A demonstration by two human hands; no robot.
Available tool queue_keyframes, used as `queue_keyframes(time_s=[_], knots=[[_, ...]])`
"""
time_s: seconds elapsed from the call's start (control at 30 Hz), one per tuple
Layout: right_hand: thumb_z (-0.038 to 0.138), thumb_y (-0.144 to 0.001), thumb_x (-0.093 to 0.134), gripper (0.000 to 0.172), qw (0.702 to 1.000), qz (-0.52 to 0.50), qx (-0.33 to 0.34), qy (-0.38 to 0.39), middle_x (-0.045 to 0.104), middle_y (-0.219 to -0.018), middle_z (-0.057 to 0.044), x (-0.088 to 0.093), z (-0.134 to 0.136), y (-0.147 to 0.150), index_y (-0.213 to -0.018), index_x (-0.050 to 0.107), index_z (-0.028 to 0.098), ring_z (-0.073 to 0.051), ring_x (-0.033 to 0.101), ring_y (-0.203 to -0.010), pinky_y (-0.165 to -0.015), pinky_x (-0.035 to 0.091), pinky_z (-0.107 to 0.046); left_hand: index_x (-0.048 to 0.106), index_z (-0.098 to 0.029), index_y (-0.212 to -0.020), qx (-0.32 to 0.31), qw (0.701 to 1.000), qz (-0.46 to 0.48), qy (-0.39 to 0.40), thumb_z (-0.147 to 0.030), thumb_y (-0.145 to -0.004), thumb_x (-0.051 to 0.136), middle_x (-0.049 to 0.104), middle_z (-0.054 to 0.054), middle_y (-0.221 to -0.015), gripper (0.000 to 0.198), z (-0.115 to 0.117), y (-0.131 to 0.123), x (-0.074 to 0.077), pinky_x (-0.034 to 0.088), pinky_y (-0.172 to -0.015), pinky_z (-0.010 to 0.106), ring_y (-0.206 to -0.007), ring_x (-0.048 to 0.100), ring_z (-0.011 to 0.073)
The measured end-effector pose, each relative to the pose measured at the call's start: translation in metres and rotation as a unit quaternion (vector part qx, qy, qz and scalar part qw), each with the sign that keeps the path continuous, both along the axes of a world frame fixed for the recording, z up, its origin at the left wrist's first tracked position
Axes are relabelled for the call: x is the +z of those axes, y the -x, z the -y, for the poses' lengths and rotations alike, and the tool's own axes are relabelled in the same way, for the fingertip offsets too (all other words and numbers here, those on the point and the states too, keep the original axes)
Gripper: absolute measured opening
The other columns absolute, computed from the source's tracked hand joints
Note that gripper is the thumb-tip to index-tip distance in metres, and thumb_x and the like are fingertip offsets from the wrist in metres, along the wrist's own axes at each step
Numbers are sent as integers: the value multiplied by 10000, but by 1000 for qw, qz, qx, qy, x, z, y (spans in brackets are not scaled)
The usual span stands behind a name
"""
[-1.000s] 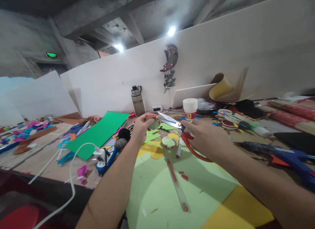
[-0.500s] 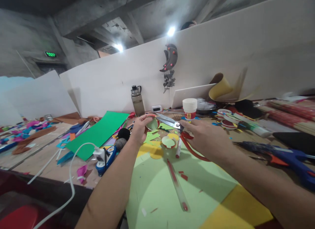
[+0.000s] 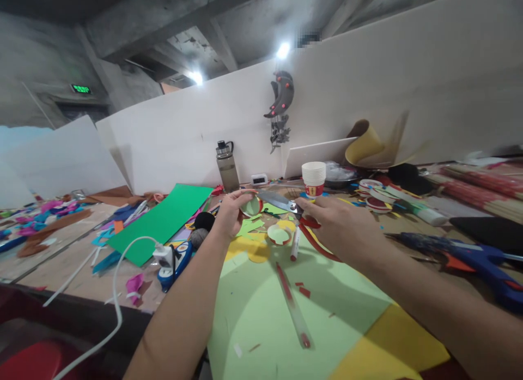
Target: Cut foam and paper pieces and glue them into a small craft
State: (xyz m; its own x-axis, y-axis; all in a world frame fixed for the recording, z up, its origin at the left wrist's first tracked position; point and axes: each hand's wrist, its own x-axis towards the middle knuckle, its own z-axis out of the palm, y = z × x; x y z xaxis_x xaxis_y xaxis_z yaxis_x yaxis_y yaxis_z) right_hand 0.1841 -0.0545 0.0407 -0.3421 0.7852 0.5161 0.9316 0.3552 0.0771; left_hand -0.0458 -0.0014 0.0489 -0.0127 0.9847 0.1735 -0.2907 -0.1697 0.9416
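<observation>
Pinched in my left hand (image 3: 233, 212) is a small round pale-green piece with a red rim (image 3: 252, 206), like the cut-off base of a paper cup. My right hand (image 3: 332, 219) grips a pair of scissors (image 3: 288, 205) by red handles, one of which loops below the palm. The metal blades point left, with their tips at the rim of the round piece; whether they touch it I cannot tell. Just below the scissors, a similar round piece with a red edge (image 3: 279, 235) lies beside a white marker with a red end (image 3: 295, 246).
Pale-green card (image 3: 253, 293) covers the near table, bearing a red pen (image 3: 292, 306) and red scraps. Stacked paper cups (image 3: 314, 178) and a water bottle (image 3: 227, 166) stand behind. A blue glue gun (image 3: 469, 254) lies right; a power strip (image 3: 175, 266) with a white cable lies left.
The view has shifted very slightly. Both hands keep nearly the same place and grip, with the scissor blades still at the round piece's rim.
</observation>
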Motion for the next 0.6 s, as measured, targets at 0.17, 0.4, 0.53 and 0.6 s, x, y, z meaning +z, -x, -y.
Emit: queue_keyframes(time_s=[0.17,0.4,0.53,0.6], knots=[[98,-869,436,503,1000,4,-2,-3,717,-1112,-76,0,0,0,-1309,602,277,-234,664,-878,-569,375,-296,731,-134,-766,2,1000,-21,4,-258,-551,805,643,-10,-603,259,0,2,1,352,-413,179,-477,525,74],[110,-866,441,501,1000,7,-7,17,720,-1133,-69,0,-1,0,-1307,603,286,-238,677,-855,-526,368,-291,733,-136,-766,7,1000,-26,10,-242,-520,819,649,-3,-604,281,-1,2,1,379,-435,186,-488,545,85],[119,-861,445,517,999,11,-14,28,714,-1161,-65,0,-1,0,-1323,586,301,-240,686,-817,-532,381,-297,735,-132,-778,9,999,-31,15,-251,-511,820,633,-9,-574,305,-3,2,1,339,-404,183,-452,514,75],[122,-864,438,522,999,13,-15,34,712,-1165,-71,0,-2,0,-1333,579,302,-242,688,-811,-548,398,-303,734,-129,-790,7,999,-36,17,-262,-516,817,629,-10,-569,316,-3,2,1,317,-387,182,-442,503,73]])
